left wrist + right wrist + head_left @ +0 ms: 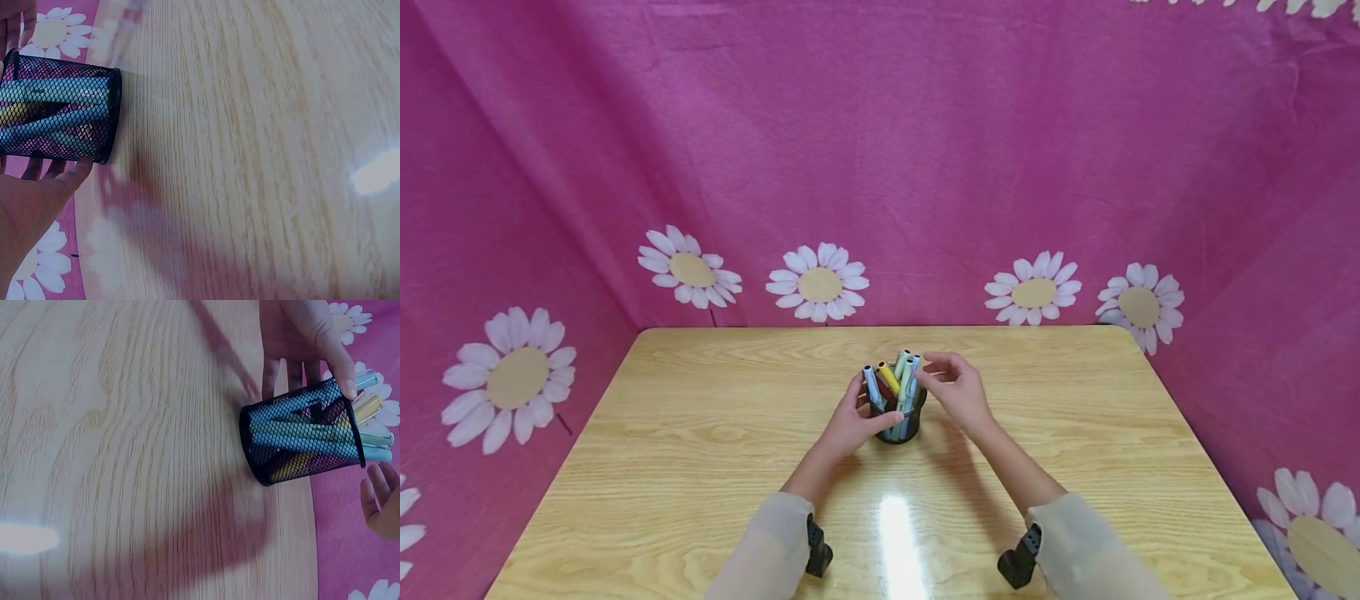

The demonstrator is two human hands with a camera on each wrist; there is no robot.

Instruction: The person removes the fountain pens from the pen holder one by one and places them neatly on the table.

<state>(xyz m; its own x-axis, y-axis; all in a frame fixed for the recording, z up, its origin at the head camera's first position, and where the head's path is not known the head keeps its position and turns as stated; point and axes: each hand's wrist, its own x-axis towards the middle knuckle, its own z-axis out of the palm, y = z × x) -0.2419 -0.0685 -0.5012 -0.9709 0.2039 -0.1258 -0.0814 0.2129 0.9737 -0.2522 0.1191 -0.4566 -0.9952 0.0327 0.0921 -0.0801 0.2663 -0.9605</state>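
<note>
A black mesh pen holder (901, 427) stands upright in the head view, near the middle of the wooden table. Light blue, pale green, yellow and dark red pens (372, 437) fill it, their ends sticking out above the rim. My left hand (850, 423) grips the holder from the left, thumb across the front at the rim and fingers round the far side. On the other side, my right hand (958, 392) has loosely bent fingers right beside the pen tops. The right wrist view shows those fingertips (375, 472) just off the pen ends, pinching nothing.
The light wooden table (700, 433) reaches back to a magenta curtain (880, 150) printed with white daisies, which also hangs along both sides. A bright light reflection (901, 542) lies on the tabletop near the front. Small black cameras (1021, 560) sit on both wrists.
</note>
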